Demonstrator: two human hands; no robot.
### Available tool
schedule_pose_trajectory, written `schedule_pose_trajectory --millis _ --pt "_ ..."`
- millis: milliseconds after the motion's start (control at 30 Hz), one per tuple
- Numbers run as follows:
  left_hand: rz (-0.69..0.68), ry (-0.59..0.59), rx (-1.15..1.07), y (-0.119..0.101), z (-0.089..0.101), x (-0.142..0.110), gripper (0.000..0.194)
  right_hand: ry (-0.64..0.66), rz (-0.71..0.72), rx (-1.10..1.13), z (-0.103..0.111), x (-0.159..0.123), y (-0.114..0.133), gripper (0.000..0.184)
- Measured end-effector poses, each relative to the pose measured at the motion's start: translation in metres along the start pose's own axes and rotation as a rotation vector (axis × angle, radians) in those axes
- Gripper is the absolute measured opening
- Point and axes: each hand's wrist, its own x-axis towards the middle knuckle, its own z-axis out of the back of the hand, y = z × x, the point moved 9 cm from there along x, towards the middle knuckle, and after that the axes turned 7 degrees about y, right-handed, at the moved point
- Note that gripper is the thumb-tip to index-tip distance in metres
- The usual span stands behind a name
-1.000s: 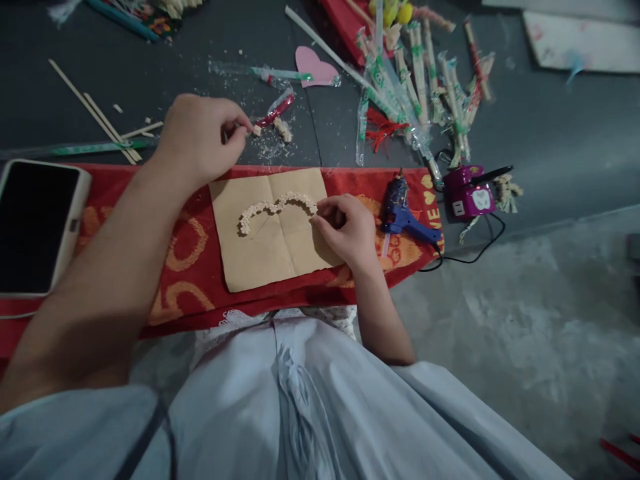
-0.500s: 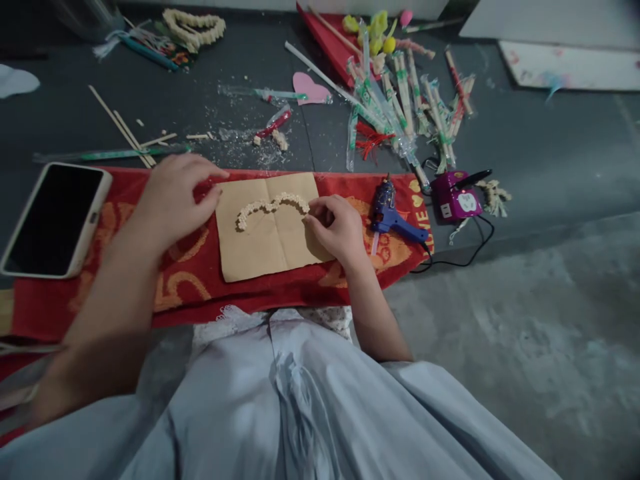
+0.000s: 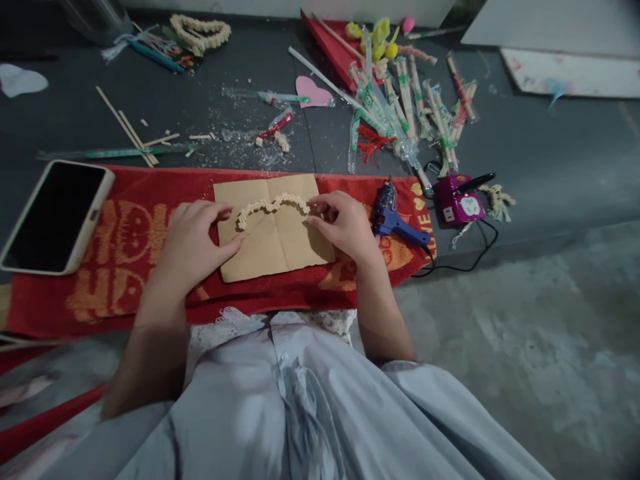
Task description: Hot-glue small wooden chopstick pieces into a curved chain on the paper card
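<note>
On a creased brown paper sheet [image 3: 280, 253] lies a wavy, pale, bumpy strip [image 3: 273, 207] bent into two arches; its exact material is hard to make out. My right hand [image 3: 345, 223] has thumb and forefinger around the strip's right end, the other fingers curled behind. My left hand [image 3: 197, 243] rests over the paper's left edge, thumb and fingers apart, the thumb tip close beside the strip's left end. A blue glue gun [image 3: 393, 217] lies on the red towel [image 3: 125, 240] to the right of my right hand.
A phone [image 3: 57, 217] lies at the towel's left. Behind are thin sticks [image 3: 125, 127], crumbs, a pink paper heart [image 3: 314, 91], wrapped stick bundles [image 3: 405, 100] and a pale heart-shaped frame [image 3: 200, 37]. A purple box [image 3: 457, 200] with a cord stands near the table edge.
My left hand has come down and right, from above the paper's left edge to beside the strip's left end. My right hand stays at the right end.
</note>
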Motion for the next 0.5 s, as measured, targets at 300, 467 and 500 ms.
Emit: schedule_pose_trajectory --millis 300,467,500 --pt "-0.031 0.127 0.001 0.007 -0.006 0.011 0.043 0.184 0.047 -0.052 0.000 0.013 0.004 0.036" --pt "-0.057 0.121 -0.019 0.007 -0.003 0.014 0.036 0.156 0.046 -0.068 0.001 0.012 0.002 0.032" --pt "-0.062 0.119 -0.026 0.007 -0.003 0.014 0.036 0.149 0.046 -0.069 0.000 0.011 0.001 0.031"
